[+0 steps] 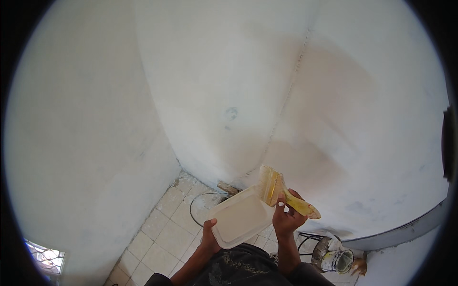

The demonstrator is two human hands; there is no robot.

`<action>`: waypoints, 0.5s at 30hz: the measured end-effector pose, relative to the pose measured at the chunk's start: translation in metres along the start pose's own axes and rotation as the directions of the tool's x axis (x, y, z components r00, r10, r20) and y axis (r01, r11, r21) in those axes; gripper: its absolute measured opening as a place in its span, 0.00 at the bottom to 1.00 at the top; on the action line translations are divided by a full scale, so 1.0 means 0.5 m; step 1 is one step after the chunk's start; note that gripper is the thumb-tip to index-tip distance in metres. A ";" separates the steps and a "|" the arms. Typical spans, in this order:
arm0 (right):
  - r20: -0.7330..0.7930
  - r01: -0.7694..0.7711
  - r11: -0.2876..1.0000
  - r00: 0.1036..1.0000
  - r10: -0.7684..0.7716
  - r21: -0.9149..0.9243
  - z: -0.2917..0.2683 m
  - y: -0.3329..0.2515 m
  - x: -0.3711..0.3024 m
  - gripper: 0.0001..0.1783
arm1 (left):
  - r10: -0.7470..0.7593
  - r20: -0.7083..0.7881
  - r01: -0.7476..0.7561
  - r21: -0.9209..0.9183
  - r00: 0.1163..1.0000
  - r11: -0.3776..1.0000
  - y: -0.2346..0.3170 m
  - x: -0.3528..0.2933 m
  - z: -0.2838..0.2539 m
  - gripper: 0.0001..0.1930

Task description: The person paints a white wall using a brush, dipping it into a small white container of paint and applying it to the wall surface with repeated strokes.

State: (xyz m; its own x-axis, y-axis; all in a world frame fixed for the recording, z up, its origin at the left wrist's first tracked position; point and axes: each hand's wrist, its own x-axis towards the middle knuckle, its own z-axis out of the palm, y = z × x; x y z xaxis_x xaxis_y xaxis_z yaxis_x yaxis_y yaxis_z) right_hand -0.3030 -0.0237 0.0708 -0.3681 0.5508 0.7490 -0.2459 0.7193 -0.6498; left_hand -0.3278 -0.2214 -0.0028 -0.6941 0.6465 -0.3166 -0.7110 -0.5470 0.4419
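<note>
Right hand (286,217) grips a yellow, paint-crusted brush (279,189) over the white tray (238,218).

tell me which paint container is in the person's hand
The shallow white tray, gripped by the left hand; the round paint bucket stands on the floor, untouched.

White tray (238,219); yellow brush (281,193); white walls (229,86); pale tiled floor (162,233); grey-white bucket (336,260).
</note>
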 end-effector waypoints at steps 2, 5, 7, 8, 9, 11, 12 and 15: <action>0.000 0.008 1.000 1.000 -0.008 -0.015 -0.004 0.001 0.001 0.14 | -0.001 -0.001 0.001 -0.001 1.000 1.000 -0.001 -0.001 0.005 0.39; -0.011 0.017 0.999 1.000 -0.017 -0.032 -0.004 -0.001 0.007 0.14 | -0.005 -0.012 0.005 -0.010 1.000 1.000 -0.002 -0.001 0.009 0.39; -0.026 -0.004 1.000 1.000 0.004 0.011 -0.004 -0.007 0.011 0.14 | -0.012 -0.004 0.012 -0.009 1.000 1.000 -0.007 -0.001 0.004 0.39; -0.021 -0.010 1.000 1.000 0.010 0.009 -0.006 -0.005 0.010 0.14 | -0.015 -0.001 0.015 -0.008 1.000 1.000 -0.008 -0.002 0.004 0.39; -0.016 -0.015 1.000 1.000 0.015 0.007 -0.008 -0.001 0.009 0.14 | -0.011 -0.003 0.011 -0.005 1.000 1.000 -0.010 -0.003 0.005 0.39; -0.009 -0.013 1.000 1.000 0.013 0.001 -0.011 0.001 0.007 0.14 | -0.002 -0.008 0.002 0.002 1.000 1.000 -0.011 -0.006 0.011 0.39; -0.008 -0.006 1.000 1.000 0.006 -0.003 -0.012 -0.001 0.007 0.14 | -0.001 -0.012 0.001 0.001 1.000 1.000 -0.013 -0.006 0.010 0.39; -0.014 0.007 1.000 1.000 -0.007 0.016 -0.012 0.004 0.007 0.14 | 0.008 -0.019 -0.008 0.000 1.000 1.000 -0.014 -0.005 0.011 0.38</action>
State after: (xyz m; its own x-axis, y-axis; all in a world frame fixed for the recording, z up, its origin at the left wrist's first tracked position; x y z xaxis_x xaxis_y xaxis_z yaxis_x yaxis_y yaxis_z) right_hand -0.2993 -0.0178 0.0732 -0.3537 0.5518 0.7552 -0.2625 0.7164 -0.6464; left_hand -0.3205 -0.2165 -0.0005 -0.7020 0.6319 -0.3285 -0.7052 -0.5522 0.4447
